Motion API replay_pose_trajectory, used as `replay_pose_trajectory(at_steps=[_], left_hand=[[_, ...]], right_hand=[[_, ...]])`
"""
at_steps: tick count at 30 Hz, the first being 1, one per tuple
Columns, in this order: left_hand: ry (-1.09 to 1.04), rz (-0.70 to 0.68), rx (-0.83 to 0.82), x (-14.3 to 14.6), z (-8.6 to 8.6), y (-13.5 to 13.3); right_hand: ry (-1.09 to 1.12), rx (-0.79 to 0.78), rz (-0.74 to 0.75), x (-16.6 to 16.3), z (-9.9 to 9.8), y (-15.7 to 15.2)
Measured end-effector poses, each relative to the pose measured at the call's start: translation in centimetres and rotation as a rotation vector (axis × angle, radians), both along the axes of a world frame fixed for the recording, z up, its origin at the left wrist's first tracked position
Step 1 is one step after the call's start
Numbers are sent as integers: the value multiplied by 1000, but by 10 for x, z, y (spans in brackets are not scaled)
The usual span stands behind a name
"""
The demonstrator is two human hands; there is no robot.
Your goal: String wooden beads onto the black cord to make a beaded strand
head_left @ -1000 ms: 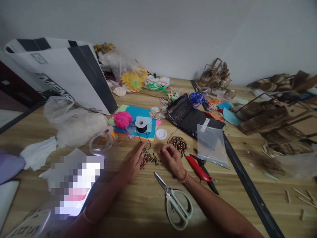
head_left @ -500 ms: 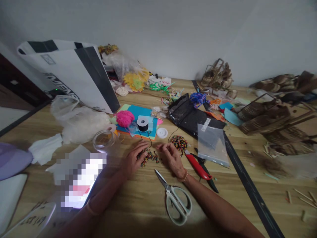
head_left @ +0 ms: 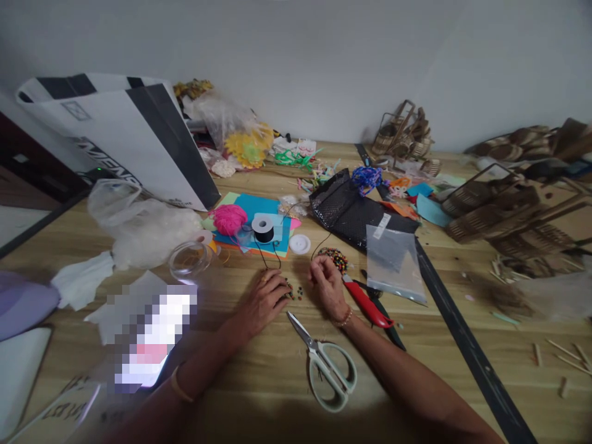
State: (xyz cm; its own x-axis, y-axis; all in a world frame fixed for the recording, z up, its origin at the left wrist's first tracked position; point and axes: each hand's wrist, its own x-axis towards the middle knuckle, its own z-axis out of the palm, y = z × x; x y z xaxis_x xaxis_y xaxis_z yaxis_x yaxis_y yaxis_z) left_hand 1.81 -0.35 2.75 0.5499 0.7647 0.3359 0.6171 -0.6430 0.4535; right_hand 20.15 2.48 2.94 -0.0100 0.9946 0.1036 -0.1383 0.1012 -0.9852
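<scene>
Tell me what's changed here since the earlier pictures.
The left hand has slid right over the loose multicoloured round beads, hiding most; any grip isn't visible. The right hand edged toward the multicoloured bead cluster. The pale-handled metal scissors and white spool of black thread stayed put.

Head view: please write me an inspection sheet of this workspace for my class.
Surface: wooden table, dark strip crossing its right side.
Work things: loose beads by the left hand, bunched beads beyond the right hand, black spool.
Clutter: scissors, red-handled tool, pink yarn, black pouch.
Hands: left palm-down; right with fingers curled, anything held hidden.
Cables: no power cable clearly seen; black cord loops near the spool.
Surroundings: grey wall behind, standing bag at left, wicker baskets at right.
</scene>
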Motion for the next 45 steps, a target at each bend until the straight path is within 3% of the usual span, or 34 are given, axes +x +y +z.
replay_pose_trajectory(at_steps=[11,22,37,45], left_hand=[[-15,-3,49,-1,-2,3],[-31,107,13,-1,-4,5],[207,131,78,11,3,11],[91,120,21,8,6,9]], right_hand=[[-41,-6,6,3,-2,4],[-88,42,13,2,-5,1],[-80,36,0,4,-3,3],[-68,15,-6,4,-2,4]])
